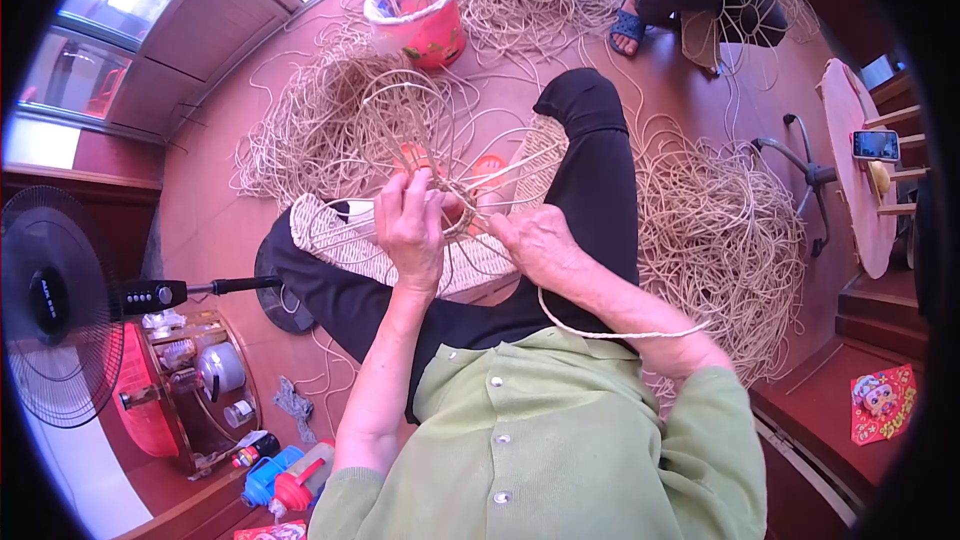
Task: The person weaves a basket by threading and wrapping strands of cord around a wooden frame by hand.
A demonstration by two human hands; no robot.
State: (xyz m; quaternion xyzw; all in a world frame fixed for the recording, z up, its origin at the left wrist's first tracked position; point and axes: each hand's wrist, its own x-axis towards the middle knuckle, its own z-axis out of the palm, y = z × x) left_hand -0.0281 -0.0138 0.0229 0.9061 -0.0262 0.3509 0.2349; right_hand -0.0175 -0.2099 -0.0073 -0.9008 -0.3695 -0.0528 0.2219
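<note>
Across my knees lies a woven cord panel (385, 262), cream-coloured, with loose strands standing up from it. My left hand (412, 230) is closed on some of these cord strands (405, 105), which loop up and away in front of it. To its right, my right hand (542, 248) pinches cord close to the same tangle. One length of cord (610, 334) trails from beneath the right wrist and lies over my right forearm. The exact crossing of strands between the hands is too tangled to make out.
Cord heaps (720, 250) cover the floor at the right, ahead and left. A red bucket (425, 25) stands ahead. At the left is a fan (60, 305); at the right, a round board (850, 170) with a phone (876, 145). Another person's sandalled foot (627, 32) shows ahead.
</note>
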